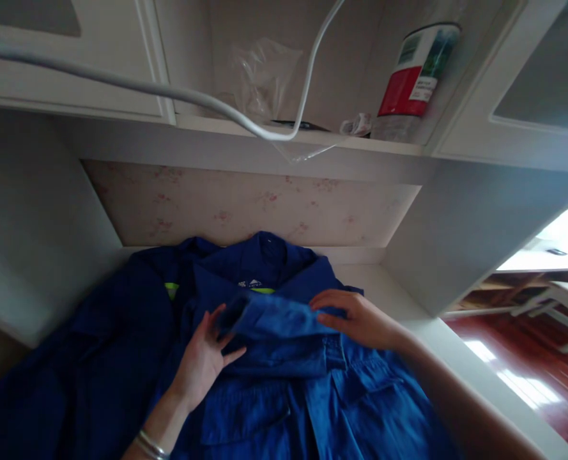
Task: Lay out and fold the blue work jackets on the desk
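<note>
A dark blue work jacket (274, 396) lies spread on a white desk, collar toward the wall, with a small white logo and a yellow-green strip near the collar. One sleeve (269, 318) is folded across the chest. My left hand (204, 358), fingers spread, lies flat against the cuff end of that sleeve. My right hand (355, 316) pinches the sleeve fabric at its right side, thumb under and fingers on top. A silver bracelet (152, 445) sits on my left wrist.
The white desk (456, 358) is set in an alcove with floral wallpaper behind. Above, a shelf (312, 137) holds a clear plastic bag, a red and white can (415, 80) and small items. A white cable (178, 92) droops across the view. Red wooden floor shows at the right.
</note>
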A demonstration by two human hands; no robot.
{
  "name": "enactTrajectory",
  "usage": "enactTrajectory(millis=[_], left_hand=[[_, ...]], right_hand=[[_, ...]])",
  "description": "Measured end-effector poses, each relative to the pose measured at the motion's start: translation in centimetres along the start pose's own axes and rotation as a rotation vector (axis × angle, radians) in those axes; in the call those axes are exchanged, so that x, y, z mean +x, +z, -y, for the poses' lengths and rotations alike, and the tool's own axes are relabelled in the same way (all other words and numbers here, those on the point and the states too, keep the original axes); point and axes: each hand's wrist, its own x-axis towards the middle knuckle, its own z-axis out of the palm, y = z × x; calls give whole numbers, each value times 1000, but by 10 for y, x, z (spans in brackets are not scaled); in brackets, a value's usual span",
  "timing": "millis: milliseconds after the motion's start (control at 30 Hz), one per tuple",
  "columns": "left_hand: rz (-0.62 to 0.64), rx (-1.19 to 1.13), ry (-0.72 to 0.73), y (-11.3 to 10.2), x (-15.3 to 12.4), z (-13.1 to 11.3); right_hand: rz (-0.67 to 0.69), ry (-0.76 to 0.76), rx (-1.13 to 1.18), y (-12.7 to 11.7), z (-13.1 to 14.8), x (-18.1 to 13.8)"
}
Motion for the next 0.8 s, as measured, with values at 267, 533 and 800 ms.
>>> enactTrajectory(millis=[267, 533, 800], left_hand=[[-90, 110, -172, -18, -9, 28], [-60, 343, -131, -13, -8, 9], [-418, 885, 237, -92, -82, 36]], right_hand=[[117, 223, -66, 43, -70, -28], [214, 395, -117, 81, -105, -76], [-276, 556, -137, 89, -126, -172]])
